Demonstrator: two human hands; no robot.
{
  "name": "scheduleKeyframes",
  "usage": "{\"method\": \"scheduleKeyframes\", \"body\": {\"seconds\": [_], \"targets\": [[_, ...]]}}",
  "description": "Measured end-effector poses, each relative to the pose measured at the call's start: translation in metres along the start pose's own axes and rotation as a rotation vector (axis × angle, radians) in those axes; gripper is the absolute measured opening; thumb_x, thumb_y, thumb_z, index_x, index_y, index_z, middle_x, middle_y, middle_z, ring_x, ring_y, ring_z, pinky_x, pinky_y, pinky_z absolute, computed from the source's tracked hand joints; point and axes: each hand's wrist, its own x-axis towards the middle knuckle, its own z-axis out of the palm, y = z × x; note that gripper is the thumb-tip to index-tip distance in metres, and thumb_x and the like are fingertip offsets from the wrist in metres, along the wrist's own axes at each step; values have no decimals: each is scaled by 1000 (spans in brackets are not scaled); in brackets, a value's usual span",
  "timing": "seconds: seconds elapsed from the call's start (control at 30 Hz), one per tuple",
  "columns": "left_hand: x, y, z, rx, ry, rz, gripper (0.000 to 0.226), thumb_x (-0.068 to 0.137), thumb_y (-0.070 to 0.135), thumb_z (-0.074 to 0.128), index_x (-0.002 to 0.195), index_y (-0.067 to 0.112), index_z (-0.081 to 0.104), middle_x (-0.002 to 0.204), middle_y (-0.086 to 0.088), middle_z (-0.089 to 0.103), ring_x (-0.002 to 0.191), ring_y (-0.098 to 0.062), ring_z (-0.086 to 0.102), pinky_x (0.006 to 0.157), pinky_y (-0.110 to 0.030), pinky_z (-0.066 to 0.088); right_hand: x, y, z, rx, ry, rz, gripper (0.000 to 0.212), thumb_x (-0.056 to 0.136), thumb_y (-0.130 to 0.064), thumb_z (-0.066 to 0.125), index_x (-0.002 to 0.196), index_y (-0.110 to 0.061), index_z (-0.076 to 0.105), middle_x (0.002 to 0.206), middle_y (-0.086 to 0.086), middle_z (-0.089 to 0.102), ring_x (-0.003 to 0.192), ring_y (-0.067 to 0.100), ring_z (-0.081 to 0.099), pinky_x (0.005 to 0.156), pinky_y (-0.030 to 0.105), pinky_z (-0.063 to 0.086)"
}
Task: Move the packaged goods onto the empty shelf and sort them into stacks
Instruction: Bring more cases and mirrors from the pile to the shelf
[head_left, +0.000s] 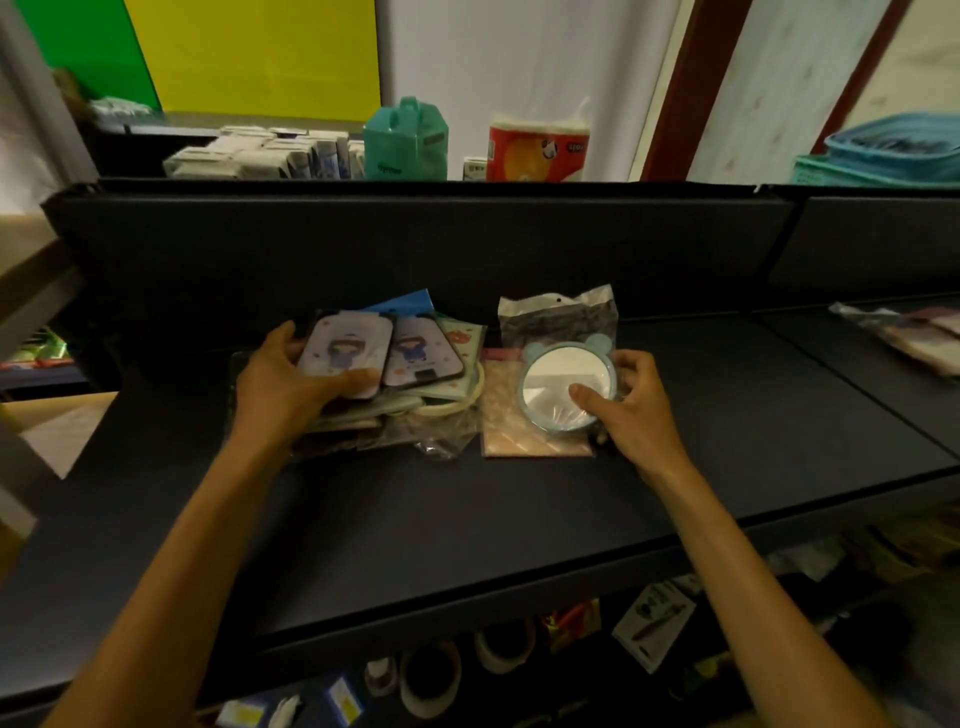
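A dark shelf (519, 509) carries a loose pile of packaged goods (415, 410) left of centre. My left hand (283, 387) grips a phone case with a cartoon girl (345, 351) on top of that pile; a second, similar case (421, 353) lies beside it. My right hand (636, 410) holds a round blue-rimmed mirror with ears (563, 387), thumb on its face. The mirror rests over a pinkish flat packet (511, 415). A clear plastic bag (558, 317) stands behind the mirror.
More packets (919, 338) lie on the shelf section at far right. Behind the shelf's back wall (415, 244) stand small boxes (260, 153), a teal container (405, 137), a tissue pack (537, 148) and blue baskets (893, 150). Tape rolls (431, 675) and goods sit on the lower shelf.
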Motion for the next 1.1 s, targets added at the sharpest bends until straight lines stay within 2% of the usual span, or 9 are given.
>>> {"method": "scheduleKeyframes", "body": {"seconds": [0.17,0.3,0.4,0.47,0.6,0.73,0.83,0.9,1.1], "targets": [[-6,-3,-2,11,5,92,80,72,23,79,140,30,36,143,-5,40,124,-28,45,91,-40,44,-6,-2,-3,167,24,69,46,87,-11,65,125,-17,41,120,2,54,93,10,60,50,25,56],[-7,-4,-9,-9,58,212,61,80,18,72,133,30,45,140,-6,39,119,-25,48,71,-22,45,-7,-1,-10,221,41,93,44,89,-12,63,126,-20,41,121,2,58,98,17,64,60,38,61],[-18,1,-5,-31,51,325,57,83,19,69,134,28,44,139,-6,37,114,-18,47,66,-17,45,-10,-3,-21,257,40,81,42,91,-11,61,126,-21,40,113,-6,57,92,16,65,53,34,59],[-30,7,5,-64,42,368,57,82,19,70,133,29,45,138,-4,37,115,-15,46,67,-18,47,-13,-3,-32,269,41,63,42,91,-11,60,126,-22,40,117,-4,56,94,17,64,51,32,58],[-56,26,43,-153,-32,409,55,80,21,72,126,38,47,132,5,45,118,-18,51,83,-38,55,-18,3,-65,270,45,36,40,91,-12,59,123,-26,40,124,-1,55,101,20,63,51,33,58],[-86,49,99,-248,-147,359,52,83,16,68,127,35,47,128,9,44,110,-12,54,77,-24,56,-25,16,-115,278,84,54,36,92,-13,58,121,-29,42,121,-4,60,99,20,65,51,36,58],[-113,62,140,-276,-250,390,52,83,16,67,127,35,48,130,7,44,114,-17,55,87,-42,55,-28,28,-164,294,139,70,34,93,-12,57,118,-30,44,117,-6,62,96,19,66,49,35,57],[-134,71,170,-302,-297,384,53,82,17,68,128,35,49,133,5,45,116,-18,55,87,-46,55,-29,38,-199,298,161,83,33,93,-12,56,117,-31,44,117,-7,62,94,18,66,49,34,57],[-195,105,271,-327,-244,426,55,81,9,72,127,31,52,129,7,49,114,-6,54,86,-24,55,-29,77,-310,306,188,87,31,92,-11,57,115,-29,46,118,-3,62,93,20,67,47,34,56]]}}
